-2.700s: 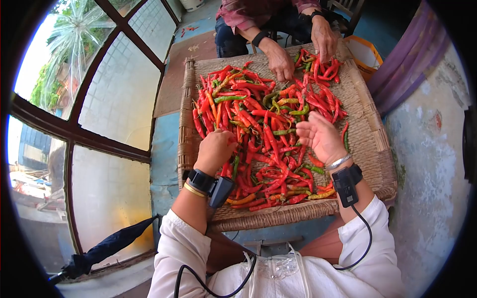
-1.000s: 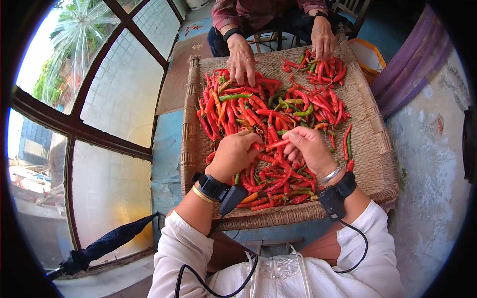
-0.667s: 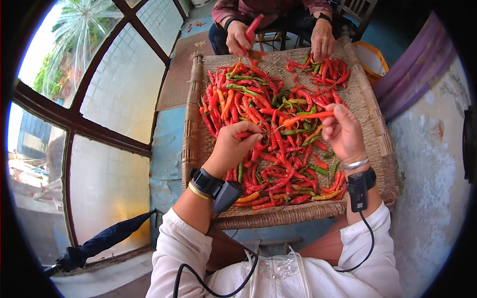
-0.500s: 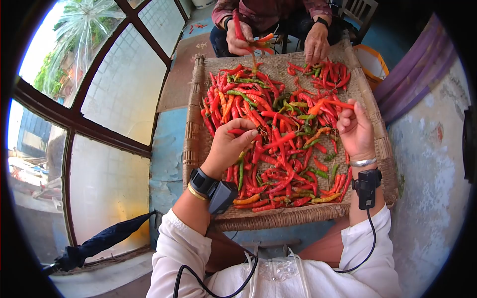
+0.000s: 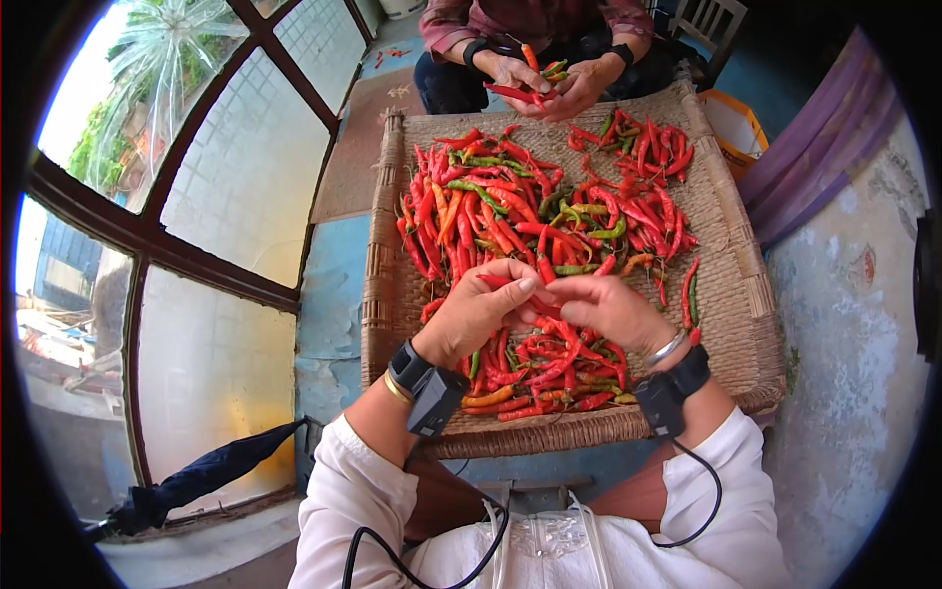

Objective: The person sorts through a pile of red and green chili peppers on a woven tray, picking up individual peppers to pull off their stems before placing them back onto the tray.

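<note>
My left hand (image 5: 476, 316) is closed around a red chili pepper (image 5: 494, 281), whose end shows beside the thumb. Facing it, my right hand (image 5: 620, 310) has its thumb and fingers pinched together on another red chili pepper (image 5: 546, 308). The fingertips of both hands meet here, partly hiding the peppers. Both hands are above a large heap of mostly red chili peppers (image 5: 491, 196), with some green and orange ones mixed in. The heap lies on a woven mat-like surface (image 5: 731, 324) with a raised, wrapped rim.
Across from me, a person's hands (image 5: 554, 83) hold several red, orange and green peppers. A smaller pepper pile (image 5: 653, 147) lies at the far right. Windows and a folded dark umbrella (image 5: 211, 471) are on the left; a wall (image 5: 844, 324) and purple curtain (image 5: 819, 147) are right.
My right hand has swung left and down from the right side to meet my left hand, which has shifted slightly right and down. The other person's hands have come together around their peppers.
</note>
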The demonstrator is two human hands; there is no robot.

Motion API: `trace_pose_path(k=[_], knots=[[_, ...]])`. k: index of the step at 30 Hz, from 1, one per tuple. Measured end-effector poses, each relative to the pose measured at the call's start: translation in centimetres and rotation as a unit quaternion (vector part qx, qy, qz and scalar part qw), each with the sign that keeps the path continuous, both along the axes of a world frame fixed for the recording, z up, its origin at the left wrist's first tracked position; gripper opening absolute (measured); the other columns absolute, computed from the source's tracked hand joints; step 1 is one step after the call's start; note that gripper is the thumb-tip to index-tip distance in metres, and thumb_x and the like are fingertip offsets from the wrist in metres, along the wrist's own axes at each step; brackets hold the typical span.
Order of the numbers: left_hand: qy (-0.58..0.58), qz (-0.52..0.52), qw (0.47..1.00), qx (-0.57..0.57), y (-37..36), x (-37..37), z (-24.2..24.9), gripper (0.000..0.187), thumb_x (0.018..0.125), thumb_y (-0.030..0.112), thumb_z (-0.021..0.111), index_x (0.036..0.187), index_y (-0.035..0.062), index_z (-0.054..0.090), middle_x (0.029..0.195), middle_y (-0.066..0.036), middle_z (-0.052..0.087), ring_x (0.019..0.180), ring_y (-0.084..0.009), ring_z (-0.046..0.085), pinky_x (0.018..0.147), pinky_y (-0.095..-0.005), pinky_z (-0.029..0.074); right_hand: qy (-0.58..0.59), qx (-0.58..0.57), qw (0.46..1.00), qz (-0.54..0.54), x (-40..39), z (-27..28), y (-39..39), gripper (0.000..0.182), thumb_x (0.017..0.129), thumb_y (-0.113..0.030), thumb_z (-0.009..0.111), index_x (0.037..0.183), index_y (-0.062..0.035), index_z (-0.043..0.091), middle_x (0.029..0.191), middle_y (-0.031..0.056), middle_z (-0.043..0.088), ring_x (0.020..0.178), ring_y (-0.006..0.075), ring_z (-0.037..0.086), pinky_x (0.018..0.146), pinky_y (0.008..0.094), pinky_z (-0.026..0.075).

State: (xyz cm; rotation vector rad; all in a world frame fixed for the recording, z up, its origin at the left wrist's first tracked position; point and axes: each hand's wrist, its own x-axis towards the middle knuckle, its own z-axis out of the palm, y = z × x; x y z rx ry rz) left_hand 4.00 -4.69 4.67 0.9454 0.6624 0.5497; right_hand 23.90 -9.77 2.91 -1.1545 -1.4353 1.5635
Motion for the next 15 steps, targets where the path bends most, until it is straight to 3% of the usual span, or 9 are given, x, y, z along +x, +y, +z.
trace_pose_path(k=[4, 5, 9, 10, 11, 12, 13, 14, 15], knots=[[0.030, -0.017, 0.999, 0.019, -0.2, 0.2, 0.4, 0.014, 0.087, 0.020, 0.052, 0.085, 0.0068, 0.056, 0.078, -0.001, 0.061, 0.060, -0.0055, 0.054, 0.055, -0.0186, 0.045, 0.052, -0.102, 0.993, 0.028, -0.3, 0.0, -0.5, 0.025, 0.083, -0.011, 0.055, 0.104, 0.0022, 0.056, 0.084, 0.0033, 0.059, 0.073, 0.0081, 0.055, 0.065, 0.0222, 0.047], [0.029, -0.015, 0.999, 0.018, 0.0, 0.1, 0.3, 0.014, 0.087, 0.020, 0.052, 0.085, 0.0068, 0.056, 0.078, -0.001, 0.061, 0.060, -0.0055, 0.054, 0.055, -0.0186, 0.045, 0.031, -0.086, 0.996, 0.009, -0.1, 0.1, -0.4, 0.020, 0.084, -0.013, 0.053, 0.097, 0.0014, 0.058, 0.073, 0.0017, 0.058, 0.061, 0.0073, 0.055, 0.058, 0.0207, 0.046], [0.136, 0.103, 0.973, 0.157, 2.2, -1.1, -1.6, 0.011, 0.087, 0.015, 0.052, 0.086, 0.0048, 0.057, 0.076, 0.000, 0.061, 0.061, -0.0044, 0.054, 0.055, -0.0179, 0.045, -0.034, -0.109, 0.993, -0.042, 2.8, -0.2, 0.4, 0.016, 0.085, -0.016, 0.051, 0.084, -0.0022, 0.059, 0.062, -0.0009, 0.055, 0.051, 0.0047, 0.051, 0.046, 0.0171, 0.042], [0.171, 0.110, 0.959, 0.198, 2.8, -1.5, -2.3, 0.011, 0.087, 0.014, 0.052, 0.088, 0.0036, 0.057, 0.076, 0.000, 0.061, 0.062, -0.0046, 0.054, 0.056, -0.0184, 0.045, -0.021, -0.093, 0.992, -0.087, 3.7, -0.4, 0.7, 0.018, 0.085, -0.019, 0.052, 0.085, -0.0023, 0.058, 0.064, 0.0005, 0.057, 0.051, 0.0056, 0.052, 0.047, 0.0176, 0.043], [0.172, 0.111, 0.959, 0.198, 3.2, -2.0, -2.9, 0.011, 0.087, 0.014, 0.052, 0.088, 0.0036, 0.057, 0.076, 0.000, 0.061, 0.062, -0.0046, 0.054, 0.056, -0.0184, 0.045, 0.111, -0.081, 0.980, -0.144, 4.7, -1.0, 1.1, 0.021, 0.085, -0.020, 0.052, 0.095, -0.0018, 0.055, 0.069, 0.0029, 0.058, 0.055, 0.0082, 0.055, 0.050, 0.0198, 0.046], [0.262, 0.090, 0.914, 0.297, 3.5, -2.3, -3.3, 0.015, 0.082, 0.017, 0.057, 0.086, 0.0033, 0.057, 0.075, -0.005, 0.061, 0.063, -0.0134, 0.057, 0.058, -0.0251, 0.046, 0.242, -0.067, 0.947, -0.199, 4.9, -0.8, 1.4, 0.029, 0.086, -0.022, 0.052, 0.105, -0.0014, 0.051, 0.074, 0.0052, 0.060, 0.059, 0.0107, 0.057, 0.052, 0.0221, 0.048], [0.347, 0.066, 0.851, 0.389, 3.6, -2.5, -3.5, 0.020, 0.077, 0.021, 0.062, 0.085, 0.0030, 0.057, 0.073, -0.010, 0.060, 0.065, -0.0221, 0.060, 0.059, -0.0318, 0.048, 0.242, -0.069, 0.947, -0.200, 4.9, -0.4, 1.4, 0.029, 0.086, -0.022, 0.052, 0.105, -0.0014, 0.051, 0.074, 0.0052, 0.060, 0.059, 0.0107, 0.057, 0.052, 0.0221, 0.048], [0.348, 0.065, 0.851, 0.389, 3.5, -2.6, -3.7, 0.020, 0.077, 0.021, 0.062, 0.085, 0.0030, 0.057, 0.073, -0.010, 0.060, 0.065, -0.0221, 0.060, 0.059, -0.0318, 0.048, 0.259, -0.092, 0.923, -0.270, 4.9, 0.4, 1.3, 0.037, 0.086, -0.024, 0.052, 0.115, -0.0018, 0.043, 0.080, 0.0079, 0.059, 0.065, 0.0141, 0.059, 0.056, 0.0258, 0.050], [0.414, 0.034, 0.782, 0.464, 3.2, -2.6, -3.5, 0.025, 0.074, 0.023, 0.064, 0.088, 0.0036, 0.057, 0.075, -0.013, 0.060, 0.070, -0.0265, 0.059, 0.063, -0.0356, 0.047, 0.275, -0.114, 0.893, -0.339, 4.8, 1.1, 1.2, 0.048, 0.086, -0.025, 0.052, 0.124, -0.0023, 0.034, 0.086, 0.0105, 0.059, 0.071, 0.0174, 0.060, 0.059, 0.0296, 0.051]])
